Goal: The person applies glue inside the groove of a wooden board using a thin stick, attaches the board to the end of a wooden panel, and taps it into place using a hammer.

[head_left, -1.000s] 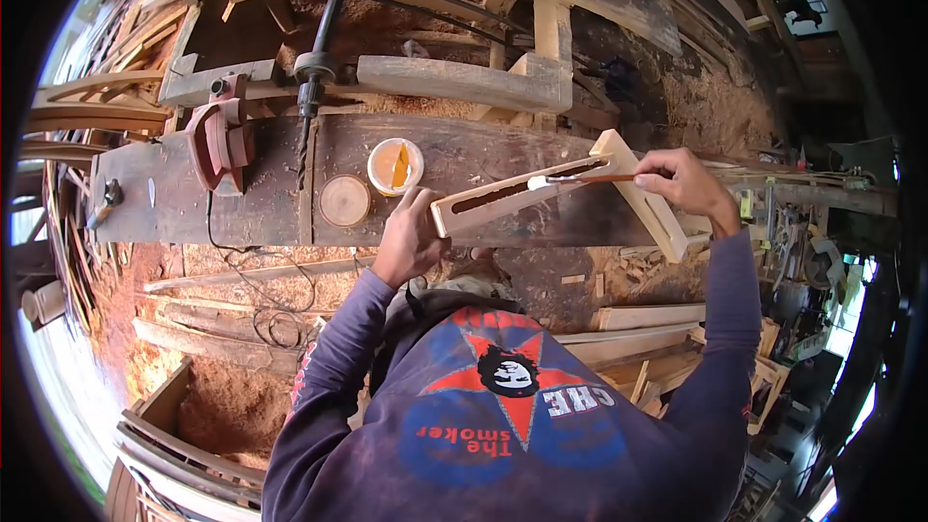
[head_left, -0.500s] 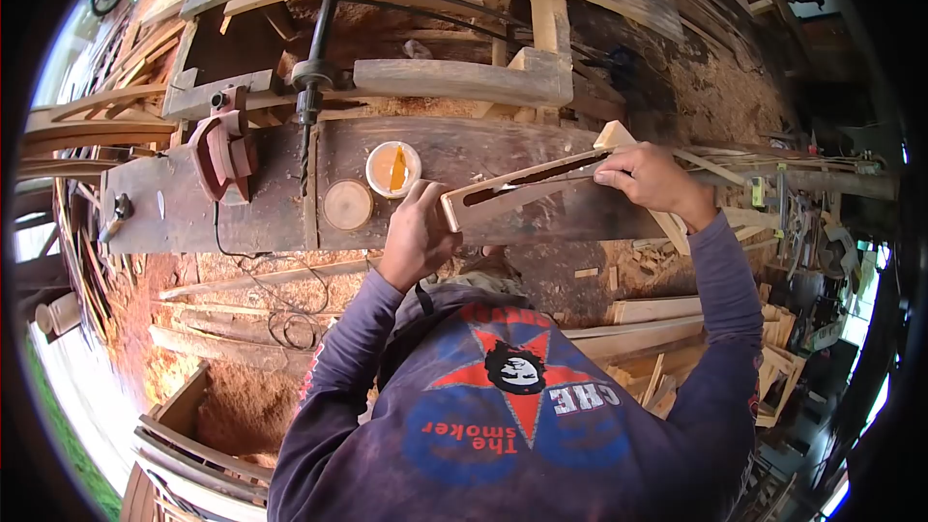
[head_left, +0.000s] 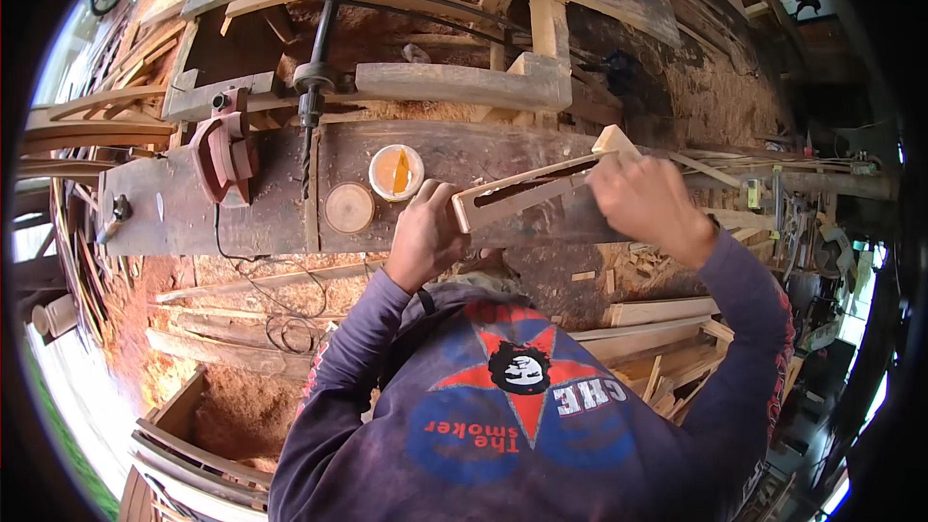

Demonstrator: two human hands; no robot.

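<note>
A light wooden piece with a long slot [head_left: 522, 204] is held at a slant above the edge of the workbench [head_left: 541, 150]. My left hand [head_left: 425, 237] is closed around its near left end. At the other end, the curled fingers of my right hand [head_left: 650, 208] press against the wood by the slot; anything between them is hidden. A wooden block end [head_left: 615, 140] sticks up just beyond those fingers. To the left of my left hand are a white tub [head_left: 373, 174] of orange-yellow paste with a spatula-like strip in it and a round tan disc [head_left: 349, 208].
A reddish power tool [head_left: 224, 157] with a cord sits on the bench at left. A long drill bit in a chuck [head_left: 308, 111] points over the bench. Behind it stands a wooden frame [head_left: 464, 83]. Sawdust and offcuts [head_left: 667, 309] cover the ground around.
My right hand has turned over and moved slightly left and down along the slotted piece, its fingers now curled. The piece has shifted slightly right with my left hand.
</note>
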